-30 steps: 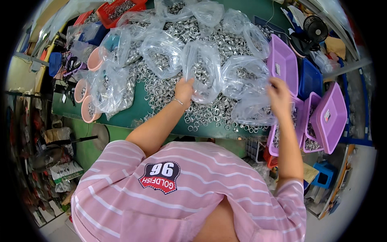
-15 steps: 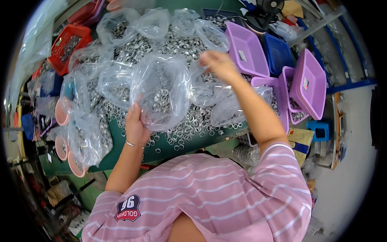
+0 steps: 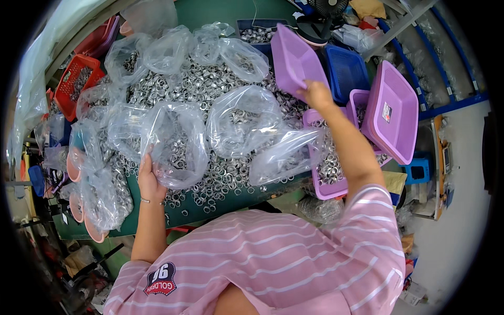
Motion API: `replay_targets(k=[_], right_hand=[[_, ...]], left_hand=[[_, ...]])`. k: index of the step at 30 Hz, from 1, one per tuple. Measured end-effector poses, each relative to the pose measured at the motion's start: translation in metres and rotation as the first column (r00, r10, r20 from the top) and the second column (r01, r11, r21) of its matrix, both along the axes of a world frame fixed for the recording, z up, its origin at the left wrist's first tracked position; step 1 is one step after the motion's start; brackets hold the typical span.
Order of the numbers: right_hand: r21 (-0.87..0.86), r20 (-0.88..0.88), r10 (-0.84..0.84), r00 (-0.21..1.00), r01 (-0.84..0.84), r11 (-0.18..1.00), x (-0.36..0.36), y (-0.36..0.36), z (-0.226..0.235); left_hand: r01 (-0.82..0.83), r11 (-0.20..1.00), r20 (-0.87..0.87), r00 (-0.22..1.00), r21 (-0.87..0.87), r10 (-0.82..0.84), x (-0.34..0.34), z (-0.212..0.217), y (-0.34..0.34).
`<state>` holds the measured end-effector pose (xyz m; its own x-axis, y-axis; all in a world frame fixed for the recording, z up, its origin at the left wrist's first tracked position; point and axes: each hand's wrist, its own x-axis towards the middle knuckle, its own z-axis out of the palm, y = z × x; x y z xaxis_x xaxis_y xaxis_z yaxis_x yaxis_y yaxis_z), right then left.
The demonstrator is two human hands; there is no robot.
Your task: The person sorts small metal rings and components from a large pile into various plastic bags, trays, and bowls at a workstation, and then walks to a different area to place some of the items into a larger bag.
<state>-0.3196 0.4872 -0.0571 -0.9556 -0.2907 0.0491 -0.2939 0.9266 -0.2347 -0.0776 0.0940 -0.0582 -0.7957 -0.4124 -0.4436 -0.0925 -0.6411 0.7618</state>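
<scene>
Metal rings lie loose and in clear plastic bags over a dark green tabletop [image 3: 144, 210]. My left hand [image 3: 151, 181] is at the near left, its fingers closed on the side of an upright, open-mouthed clear plastic bag [image 3: 195, 139] with metal rings [image 3: 176, 152] inside. A second open bag [image 3: 247, 128] stands just right of it. My right hand [image 3: 317, 96] reaches to the far right, its fingers closed on the near rim of a purple plastic basket [image 3: 296, 55]. Below that arm, another purple basket [image 3: 326, 190] holds metal rings.
Stacked purple baskets [image 3: 396, 113] and a blue basket [image 3: 346, 68] are at the right. A black fan [image 3: 328, 6] stands at the far side. On the left are a red basket [image 3: 65, 89] of rings and several pink cups [image 3: 76, 206]. A blue stool [image 3: 418, 169] is lower right.
My right hand has moved from above the bags rightward to the purple basket's rim. My left hand stays at its bag. The whole view has shifted slightly.
</scene>
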Motion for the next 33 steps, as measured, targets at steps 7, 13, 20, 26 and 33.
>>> replay_targets(k=[7,13,20,26,33], right_hand=[[-0.388,0.024,0.263,0.965,-0.233,0.892,0.081,0.059,0.211],[-0.058,-0.12,-0.137,0.983,0.131,0.99,0.161,0.124,0.253],[0.222,0.021,-0.224,0.974,0.214,0.951,0.123,0.196,0.136],[0.187,0.171,-0.219,0.961,0.187,0.965,0.133,0.185,0.129],[-0.215,-0.188,-0.007,0.982,-0.034,0.976,0.112,0.084,0.141]], left_hand=[[-0.013,0.998,0.077,0.997,-0.061,0.018,-0.004,-0.011,-0.006],[0.006,0.999,0.144,0.99,-0.052,0.001,-0.017,-0.026,-0.008],[0.036,0.999,0.106,0.994,-0.024,-0.034,-0.015,-0.032,-0.01],[-0.013,0.998,0.167,0.986,-0.069,0.024,-0.014,-0.014,0.002],[0.055,0.997,0.097,0.994,-0.058,-0.049,-0.015,0.009,-0.001]])
